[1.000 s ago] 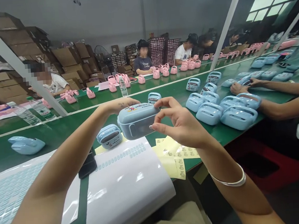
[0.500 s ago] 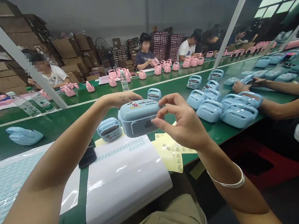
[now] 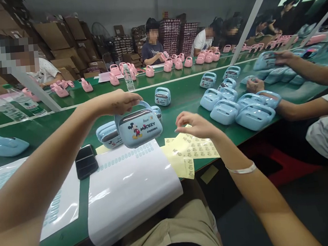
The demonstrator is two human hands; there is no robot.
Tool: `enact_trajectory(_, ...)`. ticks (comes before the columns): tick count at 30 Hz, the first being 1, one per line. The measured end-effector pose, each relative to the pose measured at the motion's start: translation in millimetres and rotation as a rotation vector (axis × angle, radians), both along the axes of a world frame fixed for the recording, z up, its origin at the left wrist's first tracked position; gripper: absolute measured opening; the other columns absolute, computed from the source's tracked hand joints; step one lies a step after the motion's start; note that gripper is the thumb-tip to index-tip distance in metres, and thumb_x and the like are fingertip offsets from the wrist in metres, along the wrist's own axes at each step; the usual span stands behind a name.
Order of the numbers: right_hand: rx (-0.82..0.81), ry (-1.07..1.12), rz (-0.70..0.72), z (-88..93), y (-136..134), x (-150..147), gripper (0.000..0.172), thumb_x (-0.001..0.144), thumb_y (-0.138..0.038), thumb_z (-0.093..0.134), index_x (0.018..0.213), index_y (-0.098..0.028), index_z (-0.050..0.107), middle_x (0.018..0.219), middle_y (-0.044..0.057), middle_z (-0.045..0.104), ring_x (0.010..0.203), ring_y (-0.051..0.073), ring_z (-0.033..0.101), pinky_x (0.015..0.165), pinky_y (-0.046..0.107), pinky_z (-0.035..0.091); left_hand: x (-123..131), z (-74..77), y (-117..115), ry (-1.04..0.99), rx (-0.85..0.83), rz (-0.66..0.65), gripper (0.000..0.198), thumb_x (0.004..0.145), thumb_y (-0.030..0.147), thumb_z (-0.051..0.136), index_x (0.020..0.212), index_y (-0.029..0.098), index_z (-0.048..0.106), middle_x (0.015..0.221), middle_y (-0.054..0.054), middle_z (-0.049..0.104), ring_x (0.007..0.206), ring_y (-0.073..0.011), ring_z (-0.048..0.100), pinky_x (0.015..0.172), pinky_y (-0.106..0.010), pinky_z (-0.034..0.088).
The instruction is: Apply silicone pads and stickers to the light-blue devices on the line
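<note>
My left hand (image 3: 124, 102) grips the handle of a light-blue portable speaker (image 3: 140, 129) and holds it upright above the table. The speaker's front, with a cartoon mouse print and a dark strip, faces me. To the right of it my right hand (image 3: 194, 124) hangs in the air, fingers loosely bent and nothing seen in them. Below that hand lie yellow label sheets (image 3: 201, 147) with small dark print. A large white sticker sheet (image 3: 132, 190) with rows of small pale-blue pieces curls over the table edge. Behind the held speaker stands another blue speaker (image 3: 108, 135).
A black phone (image 3: 86, 162) lies left of the white sheet. Several blue speakers (image 3: 227, 112) stand grouped at right, beside a co-worker's hand (image 3: 255, 85). One more blue speaker (image 3: 162, 96) stands ahead. Clear bottles (image 3: 128, 78) and pink speakers (image 3: 178, 64) line the far side.
The held speaker has swung from underside-up-front to upright, its printed front now towards me. My right hand has come away from it. A co-worker at right has lifted a blue speaker.
</note>
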State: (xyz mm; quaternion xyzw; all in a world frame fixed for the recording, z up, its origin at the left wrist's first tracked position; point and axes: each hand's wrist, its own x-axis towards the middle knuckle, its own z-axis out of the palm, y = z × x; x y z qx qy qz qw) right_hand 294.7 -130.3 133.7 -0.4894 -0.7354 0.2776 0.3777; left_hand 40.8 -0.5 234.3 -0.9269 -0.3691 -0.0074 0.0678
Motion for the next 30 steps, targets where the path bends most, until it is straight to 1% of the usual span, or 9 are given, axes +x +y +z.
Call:
enact_trajectory(2,-0.254,-0.176,0.021,-26.0,15.3,13.9,0.015,0.07,-0.03,0.067,0.068,-0.017,0.059,0.09,0.003,0.058,0.08,0.015,0.056,0.077,0.03,0.046,-0.8,-8.0,0.2,0.094,-0.018,-0.004,0.044,0.087,0.046,0.032,0.118,0.026,0.055,0.089,-0.004,0.065,0.073,-0.0183,0.06,0.065,-0.026,0.042)
enact_trajectory(4,-0.381,-0.228,-0.007,-51.0,24.0,23.0,0.013,0.069,-0.028,0.066,0.067,-0.016,0.059,0.082,0.003,0.06,0.073,0.014,0.056,0.068,0.027,0.046,0.4,-18.1,-1.1,0.137,-0.032,0.017,0.047,0.088,0.047,0.027,0.122,0.025,0.05,0.097,-0.008,0.065,0.079,-0.0213,0.06,0.066,-0.027,0.042)
enact_trajectory(7,-0.456,-0.234,-0.099,-79.0,24.9,30.7,0.014,0.072,-0.029,0.062,0.068,-0.016,0.059,0.07,0.002,0.061,0.064,0.013,0.055,0.057,0.024,0.042,0.3,-33.6,-2.0,0.168,-0.08,0.053,0.048,0.089,0.047,0.025,0.127,0.025,0.045,0.107,-0.01,0.064,0.088,-0.0238,0.06,0.068,-0.028,0.042)
enact_trajectory(11,-0.475,-0.222,-0.302,-97.4,17.0,33.0,0.017,0.078,-0.03,0.053,0.071,-0.016,0.056,0.071,0.005,0.062,0.062,0.014,0.054,0.053,0.024,0.04,-6.9,-49.2,4.8,0.149,-0.114,0.07,0.05,0.09,0.049,0.021,0.128,0.025,0.042,0.111,-0.01,0.063,0.093,-0.0255,0.06,0.069,-0.029,0.043)
enact_trajectory(16,-0.444,-0.239,-0.352,-97.3,13.3,30.8,0.018,0.08,-0.032,0.05,0.071,-0.017,0.054,0.087,0.008,0.063,0.07,0.015,0.056,0.057,0.025,0.041,-11.2,-69.1,16.2,0.118,-0.124,-0.031,0.049,0.09,0.051,0.021,0.126,0.027,0.044,0.119,-0.007,0.061,0.099,-0.0245,0.059,0.073,-0.029,0.043)
enact_trajectory(19,-0.398,-0.272,-0.232,-91.0,15.5,30.3,0.016,0.078,-0.032,0.055,0.073,-0.018,0.057,0.094,0.007,0.06,0.079,0.015,0.056,0.066,0.024,0.043,-8.2,-82.6,18.6,0.13,-0.096,-0.085,0.048,0.09,0.051,0.023,0.124,0.028,0.047,0.123,-0.005,0.06,0.102,-0.0236,0.059,0.074,-0.028,0.042)
enact_trajectory(22,-0.389,-0.312,-0.093,-87.2,19.7,28.9,0.013,0.075,-0.03,0.059,0.071,-0.018,0.058,0.089,0.003,0.058,0.077,0.014,0.055,0.068,0.024,0.043,-5.5,-92.9,18.0,0.174,-0.041,-0.064,0.047,0.089,0.05,0.024,0.122,0.028,0.048,0.122,-0.004,0.061,0.099,-0.0235,0.061,0.064,-0.027,0.041)
enact_trajectory(26,-0.393,-0.363,-0.036,-86.2,26.6,27.1,0.008,0.072,-0.024,0.059,0.069,-0.017,0.057,0.088,0.004,0.057,0.072,0.014,0.055,0.065,0.024,0.043,-6.6,-98.2,13.9,0.173,0.052,-0.015,0.046,0.089,0.047,0.023,0.12,0.025,0.05,0.116,-0.006,0.064,0.091,-0.0232,0.063,0.058,-0.027,0.039)
enact_trajectory(30,-0.404,-0.403,-0.031,-83.3,31.7,26.6,0.008,0.072,-0.022,0.059,0.065,-0.016,0.058,0.092,0.006,0.059,0.073,0.015,0.057,0.062,0.024,0.043,-9.4,-97.8,10.9,0.16,0.01,-0.001,0.047,0.089,0.047,0.024,0.122,0.023,0.048,0.119,-0.007,0.063,0.094,-0.0242,0.062,0.063,-0.028,0.041)
